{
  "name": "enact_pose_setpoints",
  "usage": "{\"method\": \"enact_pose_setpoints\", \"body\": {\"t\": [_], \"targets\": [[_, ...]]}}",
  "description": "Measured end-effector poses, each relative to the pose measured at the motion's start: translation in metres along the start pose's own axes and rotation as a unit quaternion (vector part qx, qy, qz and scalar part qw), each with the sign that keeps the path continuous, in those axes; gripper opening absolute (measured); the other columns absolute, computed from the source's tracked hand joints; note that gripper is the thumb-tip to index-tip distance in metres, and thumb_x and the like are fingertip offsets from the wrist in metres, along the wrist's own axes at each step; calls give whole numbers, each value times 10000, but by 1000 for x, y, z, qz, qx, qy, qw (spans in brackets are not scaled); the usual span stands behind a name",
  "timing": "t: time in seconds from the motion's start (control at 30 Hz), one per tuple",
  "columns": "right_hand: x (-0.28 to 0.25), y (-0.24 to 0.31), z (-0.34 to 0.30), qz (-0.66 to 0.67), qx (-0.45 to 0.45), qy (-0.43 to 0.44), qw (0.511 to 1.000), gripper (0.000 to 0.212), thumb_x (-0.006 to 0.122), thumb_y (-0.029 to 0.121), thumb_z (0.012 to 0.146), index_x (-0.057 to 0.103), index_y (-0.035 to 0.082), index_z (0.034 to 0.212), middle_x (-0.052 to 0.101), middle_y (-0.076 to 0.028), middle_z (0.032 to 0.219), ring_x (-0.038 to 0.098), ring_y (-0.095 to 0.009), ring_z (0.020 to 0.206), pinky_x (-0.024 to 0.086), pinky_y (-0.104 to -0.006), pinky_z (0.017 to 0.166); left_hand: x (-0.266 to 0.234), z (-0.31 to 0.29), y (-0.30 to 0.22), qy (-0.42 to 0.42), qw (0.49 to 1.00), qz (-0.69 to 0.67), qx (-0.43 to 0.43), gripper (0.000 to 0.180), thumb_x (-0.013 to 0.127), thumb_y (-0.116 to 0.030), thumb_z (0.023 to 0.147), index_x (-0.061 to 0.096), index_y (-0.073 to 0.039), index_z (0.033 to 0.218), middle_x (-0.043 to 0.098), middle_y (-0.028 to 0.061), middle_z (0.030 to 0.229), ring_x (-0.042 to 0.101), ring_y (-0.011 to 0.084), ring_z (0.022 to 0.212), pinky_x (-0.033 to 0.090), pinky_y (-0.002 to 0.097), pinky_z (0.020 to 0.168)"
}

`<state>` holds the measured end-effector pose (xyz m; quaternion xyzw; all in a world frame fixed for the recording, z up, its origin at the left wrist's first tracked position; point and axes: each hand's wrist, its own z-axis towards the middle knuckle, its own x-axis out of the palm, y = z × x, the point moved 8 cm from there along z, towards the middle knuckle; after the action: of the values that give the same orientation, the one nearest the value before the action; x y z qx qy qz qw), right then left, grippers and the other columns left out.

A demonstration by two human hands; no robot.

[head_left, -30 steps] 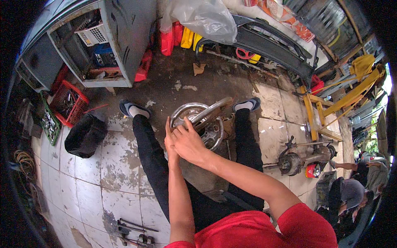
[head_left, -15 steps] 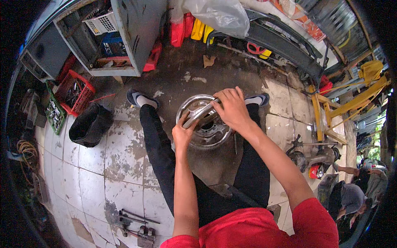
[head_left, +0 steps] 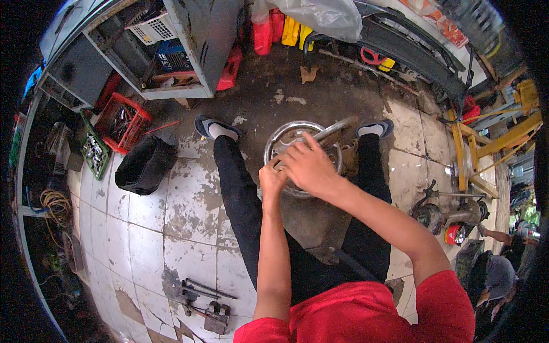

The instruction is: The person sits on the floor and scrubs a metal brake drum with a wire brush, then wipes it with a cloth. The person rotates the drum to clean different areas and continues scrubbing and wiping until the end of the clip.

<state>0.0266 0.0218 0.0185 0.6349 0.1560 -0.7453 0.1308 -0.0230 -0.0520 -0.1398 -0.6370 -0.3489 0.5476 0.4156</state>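
Note:
Between my feet lies a shiny metal wheel rim [head_left: 269, 150], its round face partly covered by my hands. Over it slants a curved, silvery metal bar [head_left: 338, 127], with its bent end reaching up to the right toward my right shoe. My left hand [head_left: 273, 178] is closed at the bar's lower end. Lying across it, my right hand [head_left: 309, 164] is closed over the bar with one finger sticking up. Just where the fingers meet the metal is partly hidden.
At left stand a black bucket [head_left: 143, 166], a red crate [head_left: 136, 119] of metal parts and a green tray [head_left: 96, 150]. Metal tools [head_left: 214, 314] lie at lower left. A yellow stand [head_left: 459, 154] and an axle-like part [head_left: 452, 214] are at right, near another person [head_left: 500, 277].
The curved bar has swung round to point up and right. My hands have come together at its lower end, with the right over the left. The whole view has shifted slightly.

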Motion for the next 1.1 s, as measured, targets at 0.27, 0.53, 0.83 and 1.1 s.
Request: {"method": "enact_pose_setpoints", "body": {"t": [0.27, 0.53, 0.83, 1.1], "targets": [[10, -1, 5, -44, 16, -4, 999, 295, 568, 182, 875, 660, 40, 1116, 651, -117, 1060, 565, -267, 1121, 290, -509, 1136, 1, -1, -4, -11, 1000, -17, -7, 340, 695, -227, 776, 712, -52, 1067, 694, 222, 974, 680, 390, 930, 540, 421, 781], [30, 25, 13, -31, -26, 16, 999, 272, 571, 156, 836, 684, 34, 1051, 676, -98, 1080, 581, -245, 1096, 294, -483, 1130, 9, 7, 19, 12, 998, 13, 56, 316, 660, -218, 826, 691, -70, 1103, 696, 219, 990, 683, 389, 949, 534, 426, 772], [1, -7, 9, -2, 56, 0, 998, 230, 571, 138, 847, 697, 71, 1027, 671, -91, 1030, 584, -259, 1111, 253, -562, 1141, -1, -4, -12, 10, 998, -32, -44, 463, 706, -276, 811, 656, -153, 1255, 690, 209, 1106, 663, 372, 1053, 518, 415, 881], [40, 31, 22, -73, 10, 53, 996, 268, 573, 147, 839, 705, 13, 1030, 683, -122, 1066, 586, -254, 1125, 221, -550, 1167, 6, 4, 12, 0, 998, -35, 57, 427, 603, -257, 886, 625, -106, 1285, 674, 218, 1149, 650, 370, 1091, 509, 426, 890]]}}
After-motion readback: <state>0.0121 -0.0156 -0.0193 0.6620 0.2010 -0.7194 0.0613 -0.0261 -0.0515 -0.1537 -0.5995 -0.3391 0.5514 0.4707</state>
